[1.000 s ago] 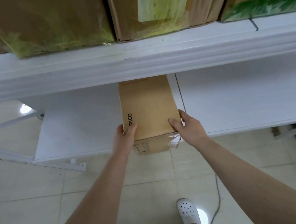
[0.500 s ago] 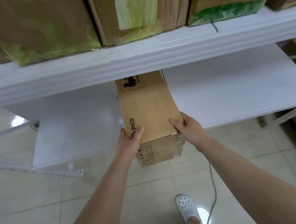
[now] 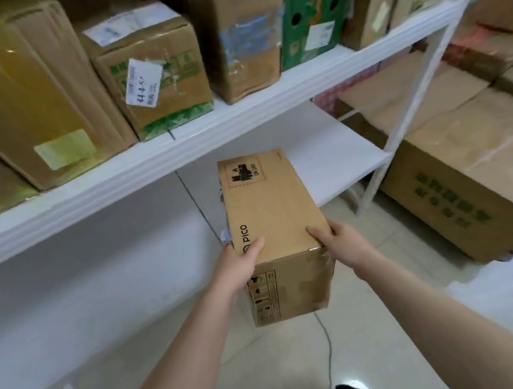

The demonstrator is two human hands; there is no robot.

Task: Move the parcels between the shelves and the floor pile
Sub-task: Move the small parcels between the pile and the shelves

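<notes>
The left hand (image 3: pixel 238 266) and the right hand (image 3: pixel 340 241) both grasp the near end of one brown cardboard parcel (image 3: pixel 270 202), one on each long side. The left thumb lies across the top face just beside the printed word PICO, and the rest of that hand wraps down the left wall, out of sight. The right thumb lies on the top near the right corner. Its fingers curl round the right wall, where clear tape wrinkles.

The parcel sits between the two hands, pointing lengthwise away from the person. Its near end face carries a column of small handling symbols and is turned toward the camera. A warning mark in a dashed border is printed at the far end of the top. The near end hangs out over the tiled floor (image 3: pixel 277 376). The far end reaches over the white lower shelf board (image 3: pixel 336 154); whether it touches the board cannot be told.

Above runs the white upper shelf (image 3: pixel 175 155), loaded with a film-wrapped carton (image 3: pixel 8 99) at the left, then a labelled carton (image 3: pixel 165 50), a tall brown carton (image 3: pixel 243 35) and a green carton (image 3: pixel 315 0). A white upright post (image 3: pixel 405 123) stands at the shelves' right end. Beyond the post lies the floor pile (image 3: pixel 466 87), its nearest piece a big printed carton (image 3: pixel 450 197) with green lettering. A thin cable (image 3: pixel 326 344) runs along the floor below the parcel's near end.
</notes>
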